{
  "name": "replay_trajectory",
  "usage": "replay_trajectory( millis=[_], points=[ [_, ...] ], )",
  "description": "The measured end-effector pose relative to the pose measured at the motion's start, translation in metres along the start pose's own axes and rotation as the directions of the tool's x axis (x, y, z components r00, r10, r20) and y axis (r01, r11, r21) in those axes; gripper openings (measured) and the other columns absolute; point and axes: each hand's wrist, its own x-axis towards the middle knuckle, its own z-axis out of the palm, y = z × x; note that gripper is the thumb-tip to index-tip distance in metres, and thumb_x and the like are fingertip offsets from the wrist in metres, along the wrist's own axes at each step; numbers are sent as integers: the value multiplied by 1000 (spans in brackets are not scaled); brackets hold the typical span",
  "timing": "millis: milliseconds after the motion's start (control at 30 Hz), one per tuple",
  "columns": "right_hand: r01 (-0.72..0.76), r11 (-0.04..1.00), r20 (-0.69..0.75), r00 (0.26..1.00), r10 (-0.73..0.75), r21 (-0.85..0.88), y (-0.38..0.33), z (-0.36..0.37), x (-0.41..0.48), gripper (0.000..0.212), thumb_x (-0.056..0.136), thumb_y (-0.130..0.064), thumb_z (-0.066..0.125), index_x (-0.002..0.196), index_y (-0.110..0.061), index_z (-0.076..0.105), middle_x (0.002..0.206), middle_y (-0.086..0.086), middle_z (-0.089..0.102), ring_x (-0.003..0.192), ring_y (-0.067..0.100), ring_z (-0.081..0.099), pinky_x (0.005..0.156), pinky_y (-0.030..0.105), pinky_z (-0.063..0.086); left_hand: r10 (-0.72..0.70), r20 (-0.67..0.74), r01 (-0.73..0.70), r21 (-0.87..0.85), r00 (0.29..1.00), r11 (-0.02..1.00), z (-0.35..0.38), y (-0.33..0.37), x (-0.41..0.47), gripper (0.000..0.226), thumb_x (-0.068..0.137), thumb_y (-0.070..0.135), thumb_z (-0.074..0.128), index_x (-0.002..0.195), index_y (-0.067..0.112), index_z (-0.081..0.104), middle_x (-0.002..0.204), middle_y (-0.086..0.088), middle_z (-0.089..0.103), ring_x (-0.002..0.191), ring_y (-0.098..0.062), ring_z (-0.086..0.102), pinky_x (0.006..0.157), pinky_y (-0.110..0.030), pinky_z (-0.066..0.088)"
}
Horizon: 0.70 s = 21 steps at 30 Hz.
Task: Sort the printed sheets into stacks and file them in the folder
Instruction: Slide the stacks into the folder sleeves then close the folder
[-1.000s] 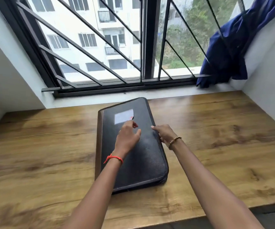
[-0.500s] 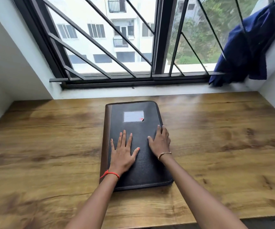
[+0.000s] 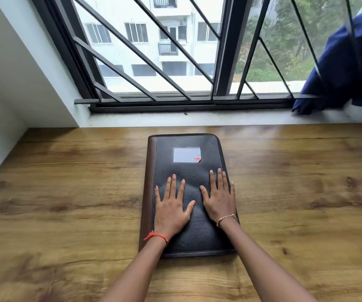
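The folder [image 3: 188,171] lay closed and flat in the middle of the tabletop [image 3: 67,192], its long axis running from 6 to 12 o'clock. No printed sheets or stacks showed anywhere, so progress was hard to judge. Either the sheets were already inside and the filing was done, or they had not yet been taken out and all the sorting remained. The zipped-looking edge and the flat palms on top suggested a start or an end, not the middle of the work.

Both hands were released, grasping nothing. The left hand [image 3: 170,211] rested palm down on the lower half of the cover toward 9 o'clock, fingers straight and spread. The right hand [image 3: 219,201] lay the same way toward 3 o'clock, its outer fingers reaching the cover's edge.

The cover looked like black grained leatherette with a dull sheen and rounded corners. A brown spine strip [image 3: 148,171] ran along its 9 o'clock side. Near 12 o'clock on the cover sat a clear pocket holding a lined label [image 3: 186,155], apparently blank, with a small red mark at one corner. The tabletop was wood-grain laminate, smooth and slightly glossy. A thin red thread [image 3: 157,236] circled the left wrist and a beaded bracelet [image 3: 227,219] the right. At 2 o'clock a soft blue cloth [image 3: 345,66] hung by the dark metal window grille [image 3: 143,55].
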Motion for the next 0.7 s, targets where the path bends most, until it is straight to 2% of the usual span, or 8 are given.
replay_trajectory(
  millis=[67, 300, 700],
  points=[
    [-5, 1000, -18, 1000, 5, 3, 0, 1, 1, 85, 75, -61, -3, 148, -21, 14, 157, 5, 5, 146, 19, 5, 116, 44, 3, -1, 7, 1, 8, 1000, 1000, 1, 0, 0, 70, 82, 57, 32, 137, 16, 46, 146, -15, 38, 134, -26, 39, 107, -53, 14],
    [-9, 999, 21, 1000, 10, -48, 0, 1, 2, 88, 71, -61, -10, 149, -23, 5, 158, 3, -4, 146, 16, -2, 116, 40, -3, 6, -11, -6, 11, 1000, 1000, 4, -1, 0, 70, 82, 57, 32, 138, 15, 44, 147, -15, 36, 135, -26, 37, 107, -54, 13],
    [-6, 997, 34, 999, 9, -77, -1, 0, 2, 91, 68, -60, -14, 149, -22, 3, 158, 4, -4, 146, 17, -3, 116, 41, -2, -8, 47, 7, 9, 999, 1000, 3, -1, 1, 70, 83, 59, 30, 135, 16, 47, 144, -14, 40, 132, -25, 41, 107, -52, 12]
  ],
)
